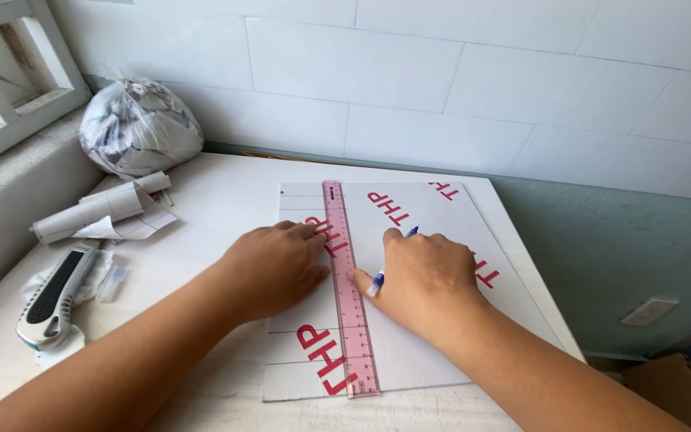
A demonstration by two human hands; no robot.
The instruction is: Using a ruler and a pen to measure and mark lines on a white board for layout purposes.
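A white sheet (433,216) with red printed letters lies flat on the white table (225,192). A pink see-through ruler (351,320) runs lengthwise down the sheet. My left hand (269,268) presses flat on the sheet at the ruler's left edge, fingertips touching the ruler. My right hand (421,280) sits just right of the ruler and grips a blue and white pen (377,282), whose tip meets the ruler's right edge. Thin ruled lines cross the lower part of the sheet.
A grey and black utility knife (51,300) lies at the left on plastic wrapping. Rolled white paper (97,210) and a tied plastic bag (139,126) sit at the back left. A tiled wall stands behind; the table's edge drops off on the right.
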